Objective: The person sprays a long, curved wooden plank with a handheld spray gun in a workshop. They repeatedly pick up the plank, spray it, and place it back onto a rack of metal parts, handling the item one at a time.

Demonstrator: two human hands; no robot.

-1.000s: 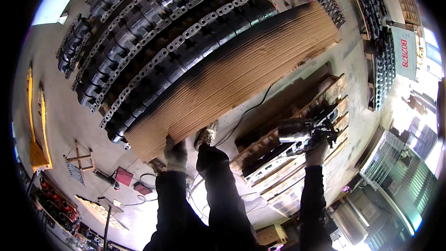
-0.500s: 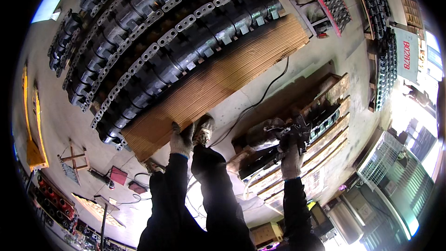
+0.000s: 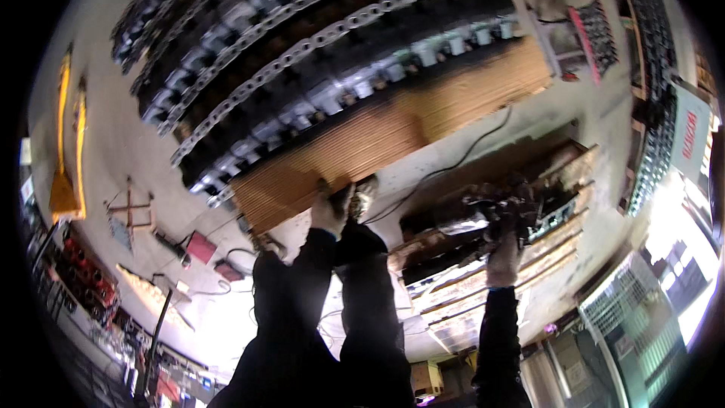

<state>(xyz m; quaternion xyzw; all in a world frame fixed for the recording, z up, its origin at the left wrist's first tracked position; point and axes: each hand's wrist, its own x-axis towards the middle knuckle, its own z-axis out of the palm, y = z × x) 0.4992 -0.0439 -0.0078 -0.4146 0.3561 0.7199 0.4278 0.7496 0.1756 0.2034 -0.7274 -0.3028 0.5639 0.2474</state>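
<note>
My left hand (image 3: 329, 210), in a pale glove with dark fingertips, is at the near edge of a long corrugated cardboard sheet (image 3: 408, 125). Its fingers are spread, with nothing visible in them. To the right, my right hand (image 3: 504, 255), also gloved, reaches into a cluster of dark metal parts (image 3: 517, 208) above a wooden pallet (image 3: 521, 268). Its fingers seem closed, but the dark parts hide them, so what they grip is unclear. Beside them lies a shiny, dark, rounded piece (image 3: 459, 215).
Long rows of black track chain (image 3: 317, 79) lie beyond the cardboard. A black cable (image 3: 461, 162) crosses the floor. Yellow long-handled tools (image 3: 66, 174) lie at far left, a small metal stand (image 3: 593, 34) at upper right. More track (image 3: 653, 106) lines the right, near a wire cage (image 3: 615, 295).
The whole view has shifted, so most things appear farther right, and it is blurrier. My left hand stays by the cardboard edge, my right hand at the dark parts.
</note>
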